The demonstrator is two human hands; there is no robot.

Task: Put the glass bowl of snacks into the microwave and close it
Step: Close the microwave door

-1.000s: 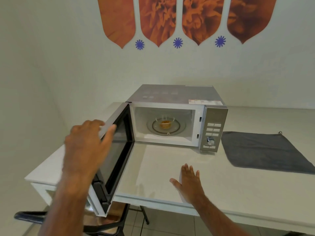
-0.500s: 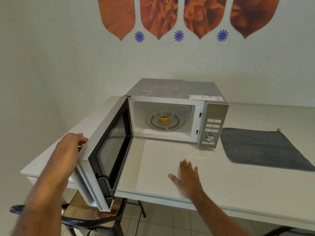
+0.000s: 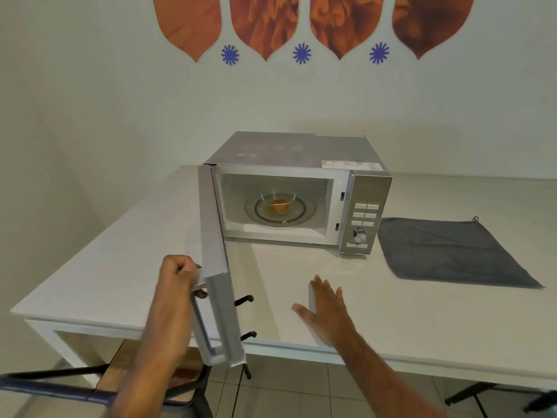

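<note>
The glass bowl of snacks [image 3: 278,204] sits on the turntable inside the silver microwave [image 3: 301,152], which stands at the back of the white table [image 3: 422,321]. The microwave door [image 3: 214,254] is open and points straight toward me, edge-on. My left hand [image 3: 177,276] is curled around the top of the door's handle at its outer edge. My right hand [image 3: 327,306] lies flat on the table in front of the microwave, fingers spread, holding nothing.
A dark grey cloth [image 3: 449,251] lies on the table to the right of the microwave. A chair [image 3: 90,387] with a black frame stands under the table's front left corner. Walls close the back and left.
My left hand has gone from the door's top edge to its handle and has swung the door inward, from wide open to edge-on. My right hand stays flat on the table.
</note>
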